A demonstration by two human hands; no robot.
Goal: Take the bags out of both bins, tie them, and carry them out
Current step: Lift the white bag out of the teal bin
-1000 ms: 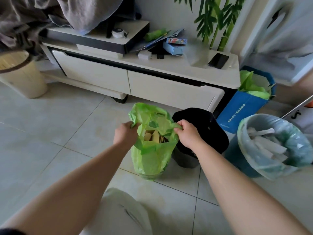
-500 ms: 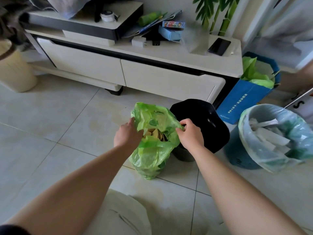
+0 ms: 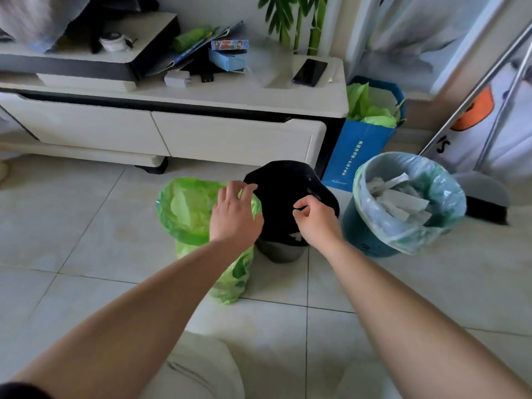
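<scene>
Spillage is my main worry: the green bag [image 3: 187,214] stands untied on the floor at 9 o'clock of the black bin [image 3: 282,191], mouth wide. My left hand [image 3: 234,214] is over its right rim with spread, relaxed fingers and grips nothing, so I think the soft bag could slump and tip. My right hand [image 3: 315,220] is over the black bin with curled fingers, and I cannot tell if it pinches anything; the blue bin [image 3: 371,240] at 3 o'clock holds much paper, so its thin liner [image 3: 449,197] may tear when lifted.
</scene>
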